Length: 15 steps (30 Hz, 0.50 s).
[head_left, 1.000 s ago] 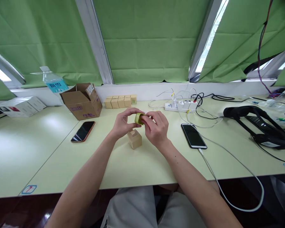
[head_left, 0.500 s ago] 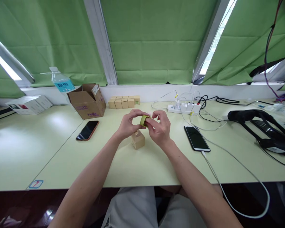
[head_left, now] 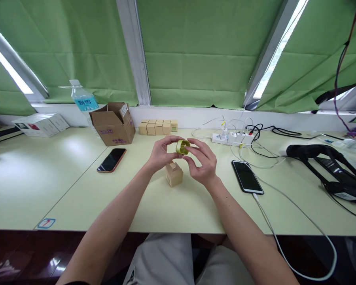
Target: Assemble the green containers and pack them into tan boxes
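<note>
Both hands meet above the middle of the pale green table and pinch a small yellow-green rounded case between them. My left hand grips its left side with thumb and fingers. My right hand holds its right side, fingers curled. Directly below the hands a small tan cardboard box stands on the table with its top flap up.
A row of tan boxes sits by the wall. An open cardboard carton, a water bottle, a white box, two phones, a power strip with cables and a black headset lie around.
The view has shifted left a little. The green case has been turned in my fingers, so its open hollow side now shows; both hands keep their hold above the tan box.
</note>
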{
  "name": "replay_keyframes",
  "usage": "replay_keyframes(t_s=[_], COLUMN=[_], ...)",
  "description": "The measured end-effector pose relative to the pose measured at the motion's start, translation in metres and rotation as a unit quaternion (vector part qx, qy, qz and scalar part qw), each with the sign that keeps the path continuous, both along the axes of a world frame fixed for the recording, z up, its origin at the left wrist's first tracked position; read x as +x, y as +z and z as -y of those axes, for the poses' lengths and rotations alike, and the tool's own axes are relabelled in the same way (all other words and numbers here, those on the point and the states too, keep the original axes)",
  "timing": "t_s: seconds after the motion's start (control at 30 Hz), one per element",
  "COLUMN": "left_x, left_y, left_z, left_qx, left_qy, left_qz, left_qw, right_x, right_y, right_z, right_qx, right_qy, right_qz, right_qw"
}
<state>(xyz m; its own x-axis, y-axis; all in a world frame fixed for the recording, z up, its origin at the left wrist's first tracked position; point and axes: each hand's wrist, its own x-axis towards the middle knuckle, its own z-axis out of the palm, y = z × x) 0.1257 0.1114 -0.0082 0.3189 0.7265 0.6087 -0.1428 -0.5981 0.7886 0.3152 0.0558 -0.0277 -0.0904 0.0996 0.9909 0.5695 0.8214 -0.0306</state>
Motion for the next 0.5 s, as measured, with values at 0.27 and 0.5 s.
replay_keyframes(t_s=[0.27,0.5], left_x=[0.0006,0.0002], left_y=[0.0001,0.0009], left_z=[0.0005,0.0019], left_qx=[0.003,0.016], left_qy=[0.010,0.008], left_qz=[0.007,-0.001], left_qw=[1.000,1.000], right_x=[0.0007,-0.0019], right_y=[-0.0067,-0.0084], right_z=[-0.0045,-0.0030], right_qx=[-0.048,-0.061], right_qy=[0.007,0.041], right_qz=[-0.011,-0.020], right_qw=[0.999,0.997])
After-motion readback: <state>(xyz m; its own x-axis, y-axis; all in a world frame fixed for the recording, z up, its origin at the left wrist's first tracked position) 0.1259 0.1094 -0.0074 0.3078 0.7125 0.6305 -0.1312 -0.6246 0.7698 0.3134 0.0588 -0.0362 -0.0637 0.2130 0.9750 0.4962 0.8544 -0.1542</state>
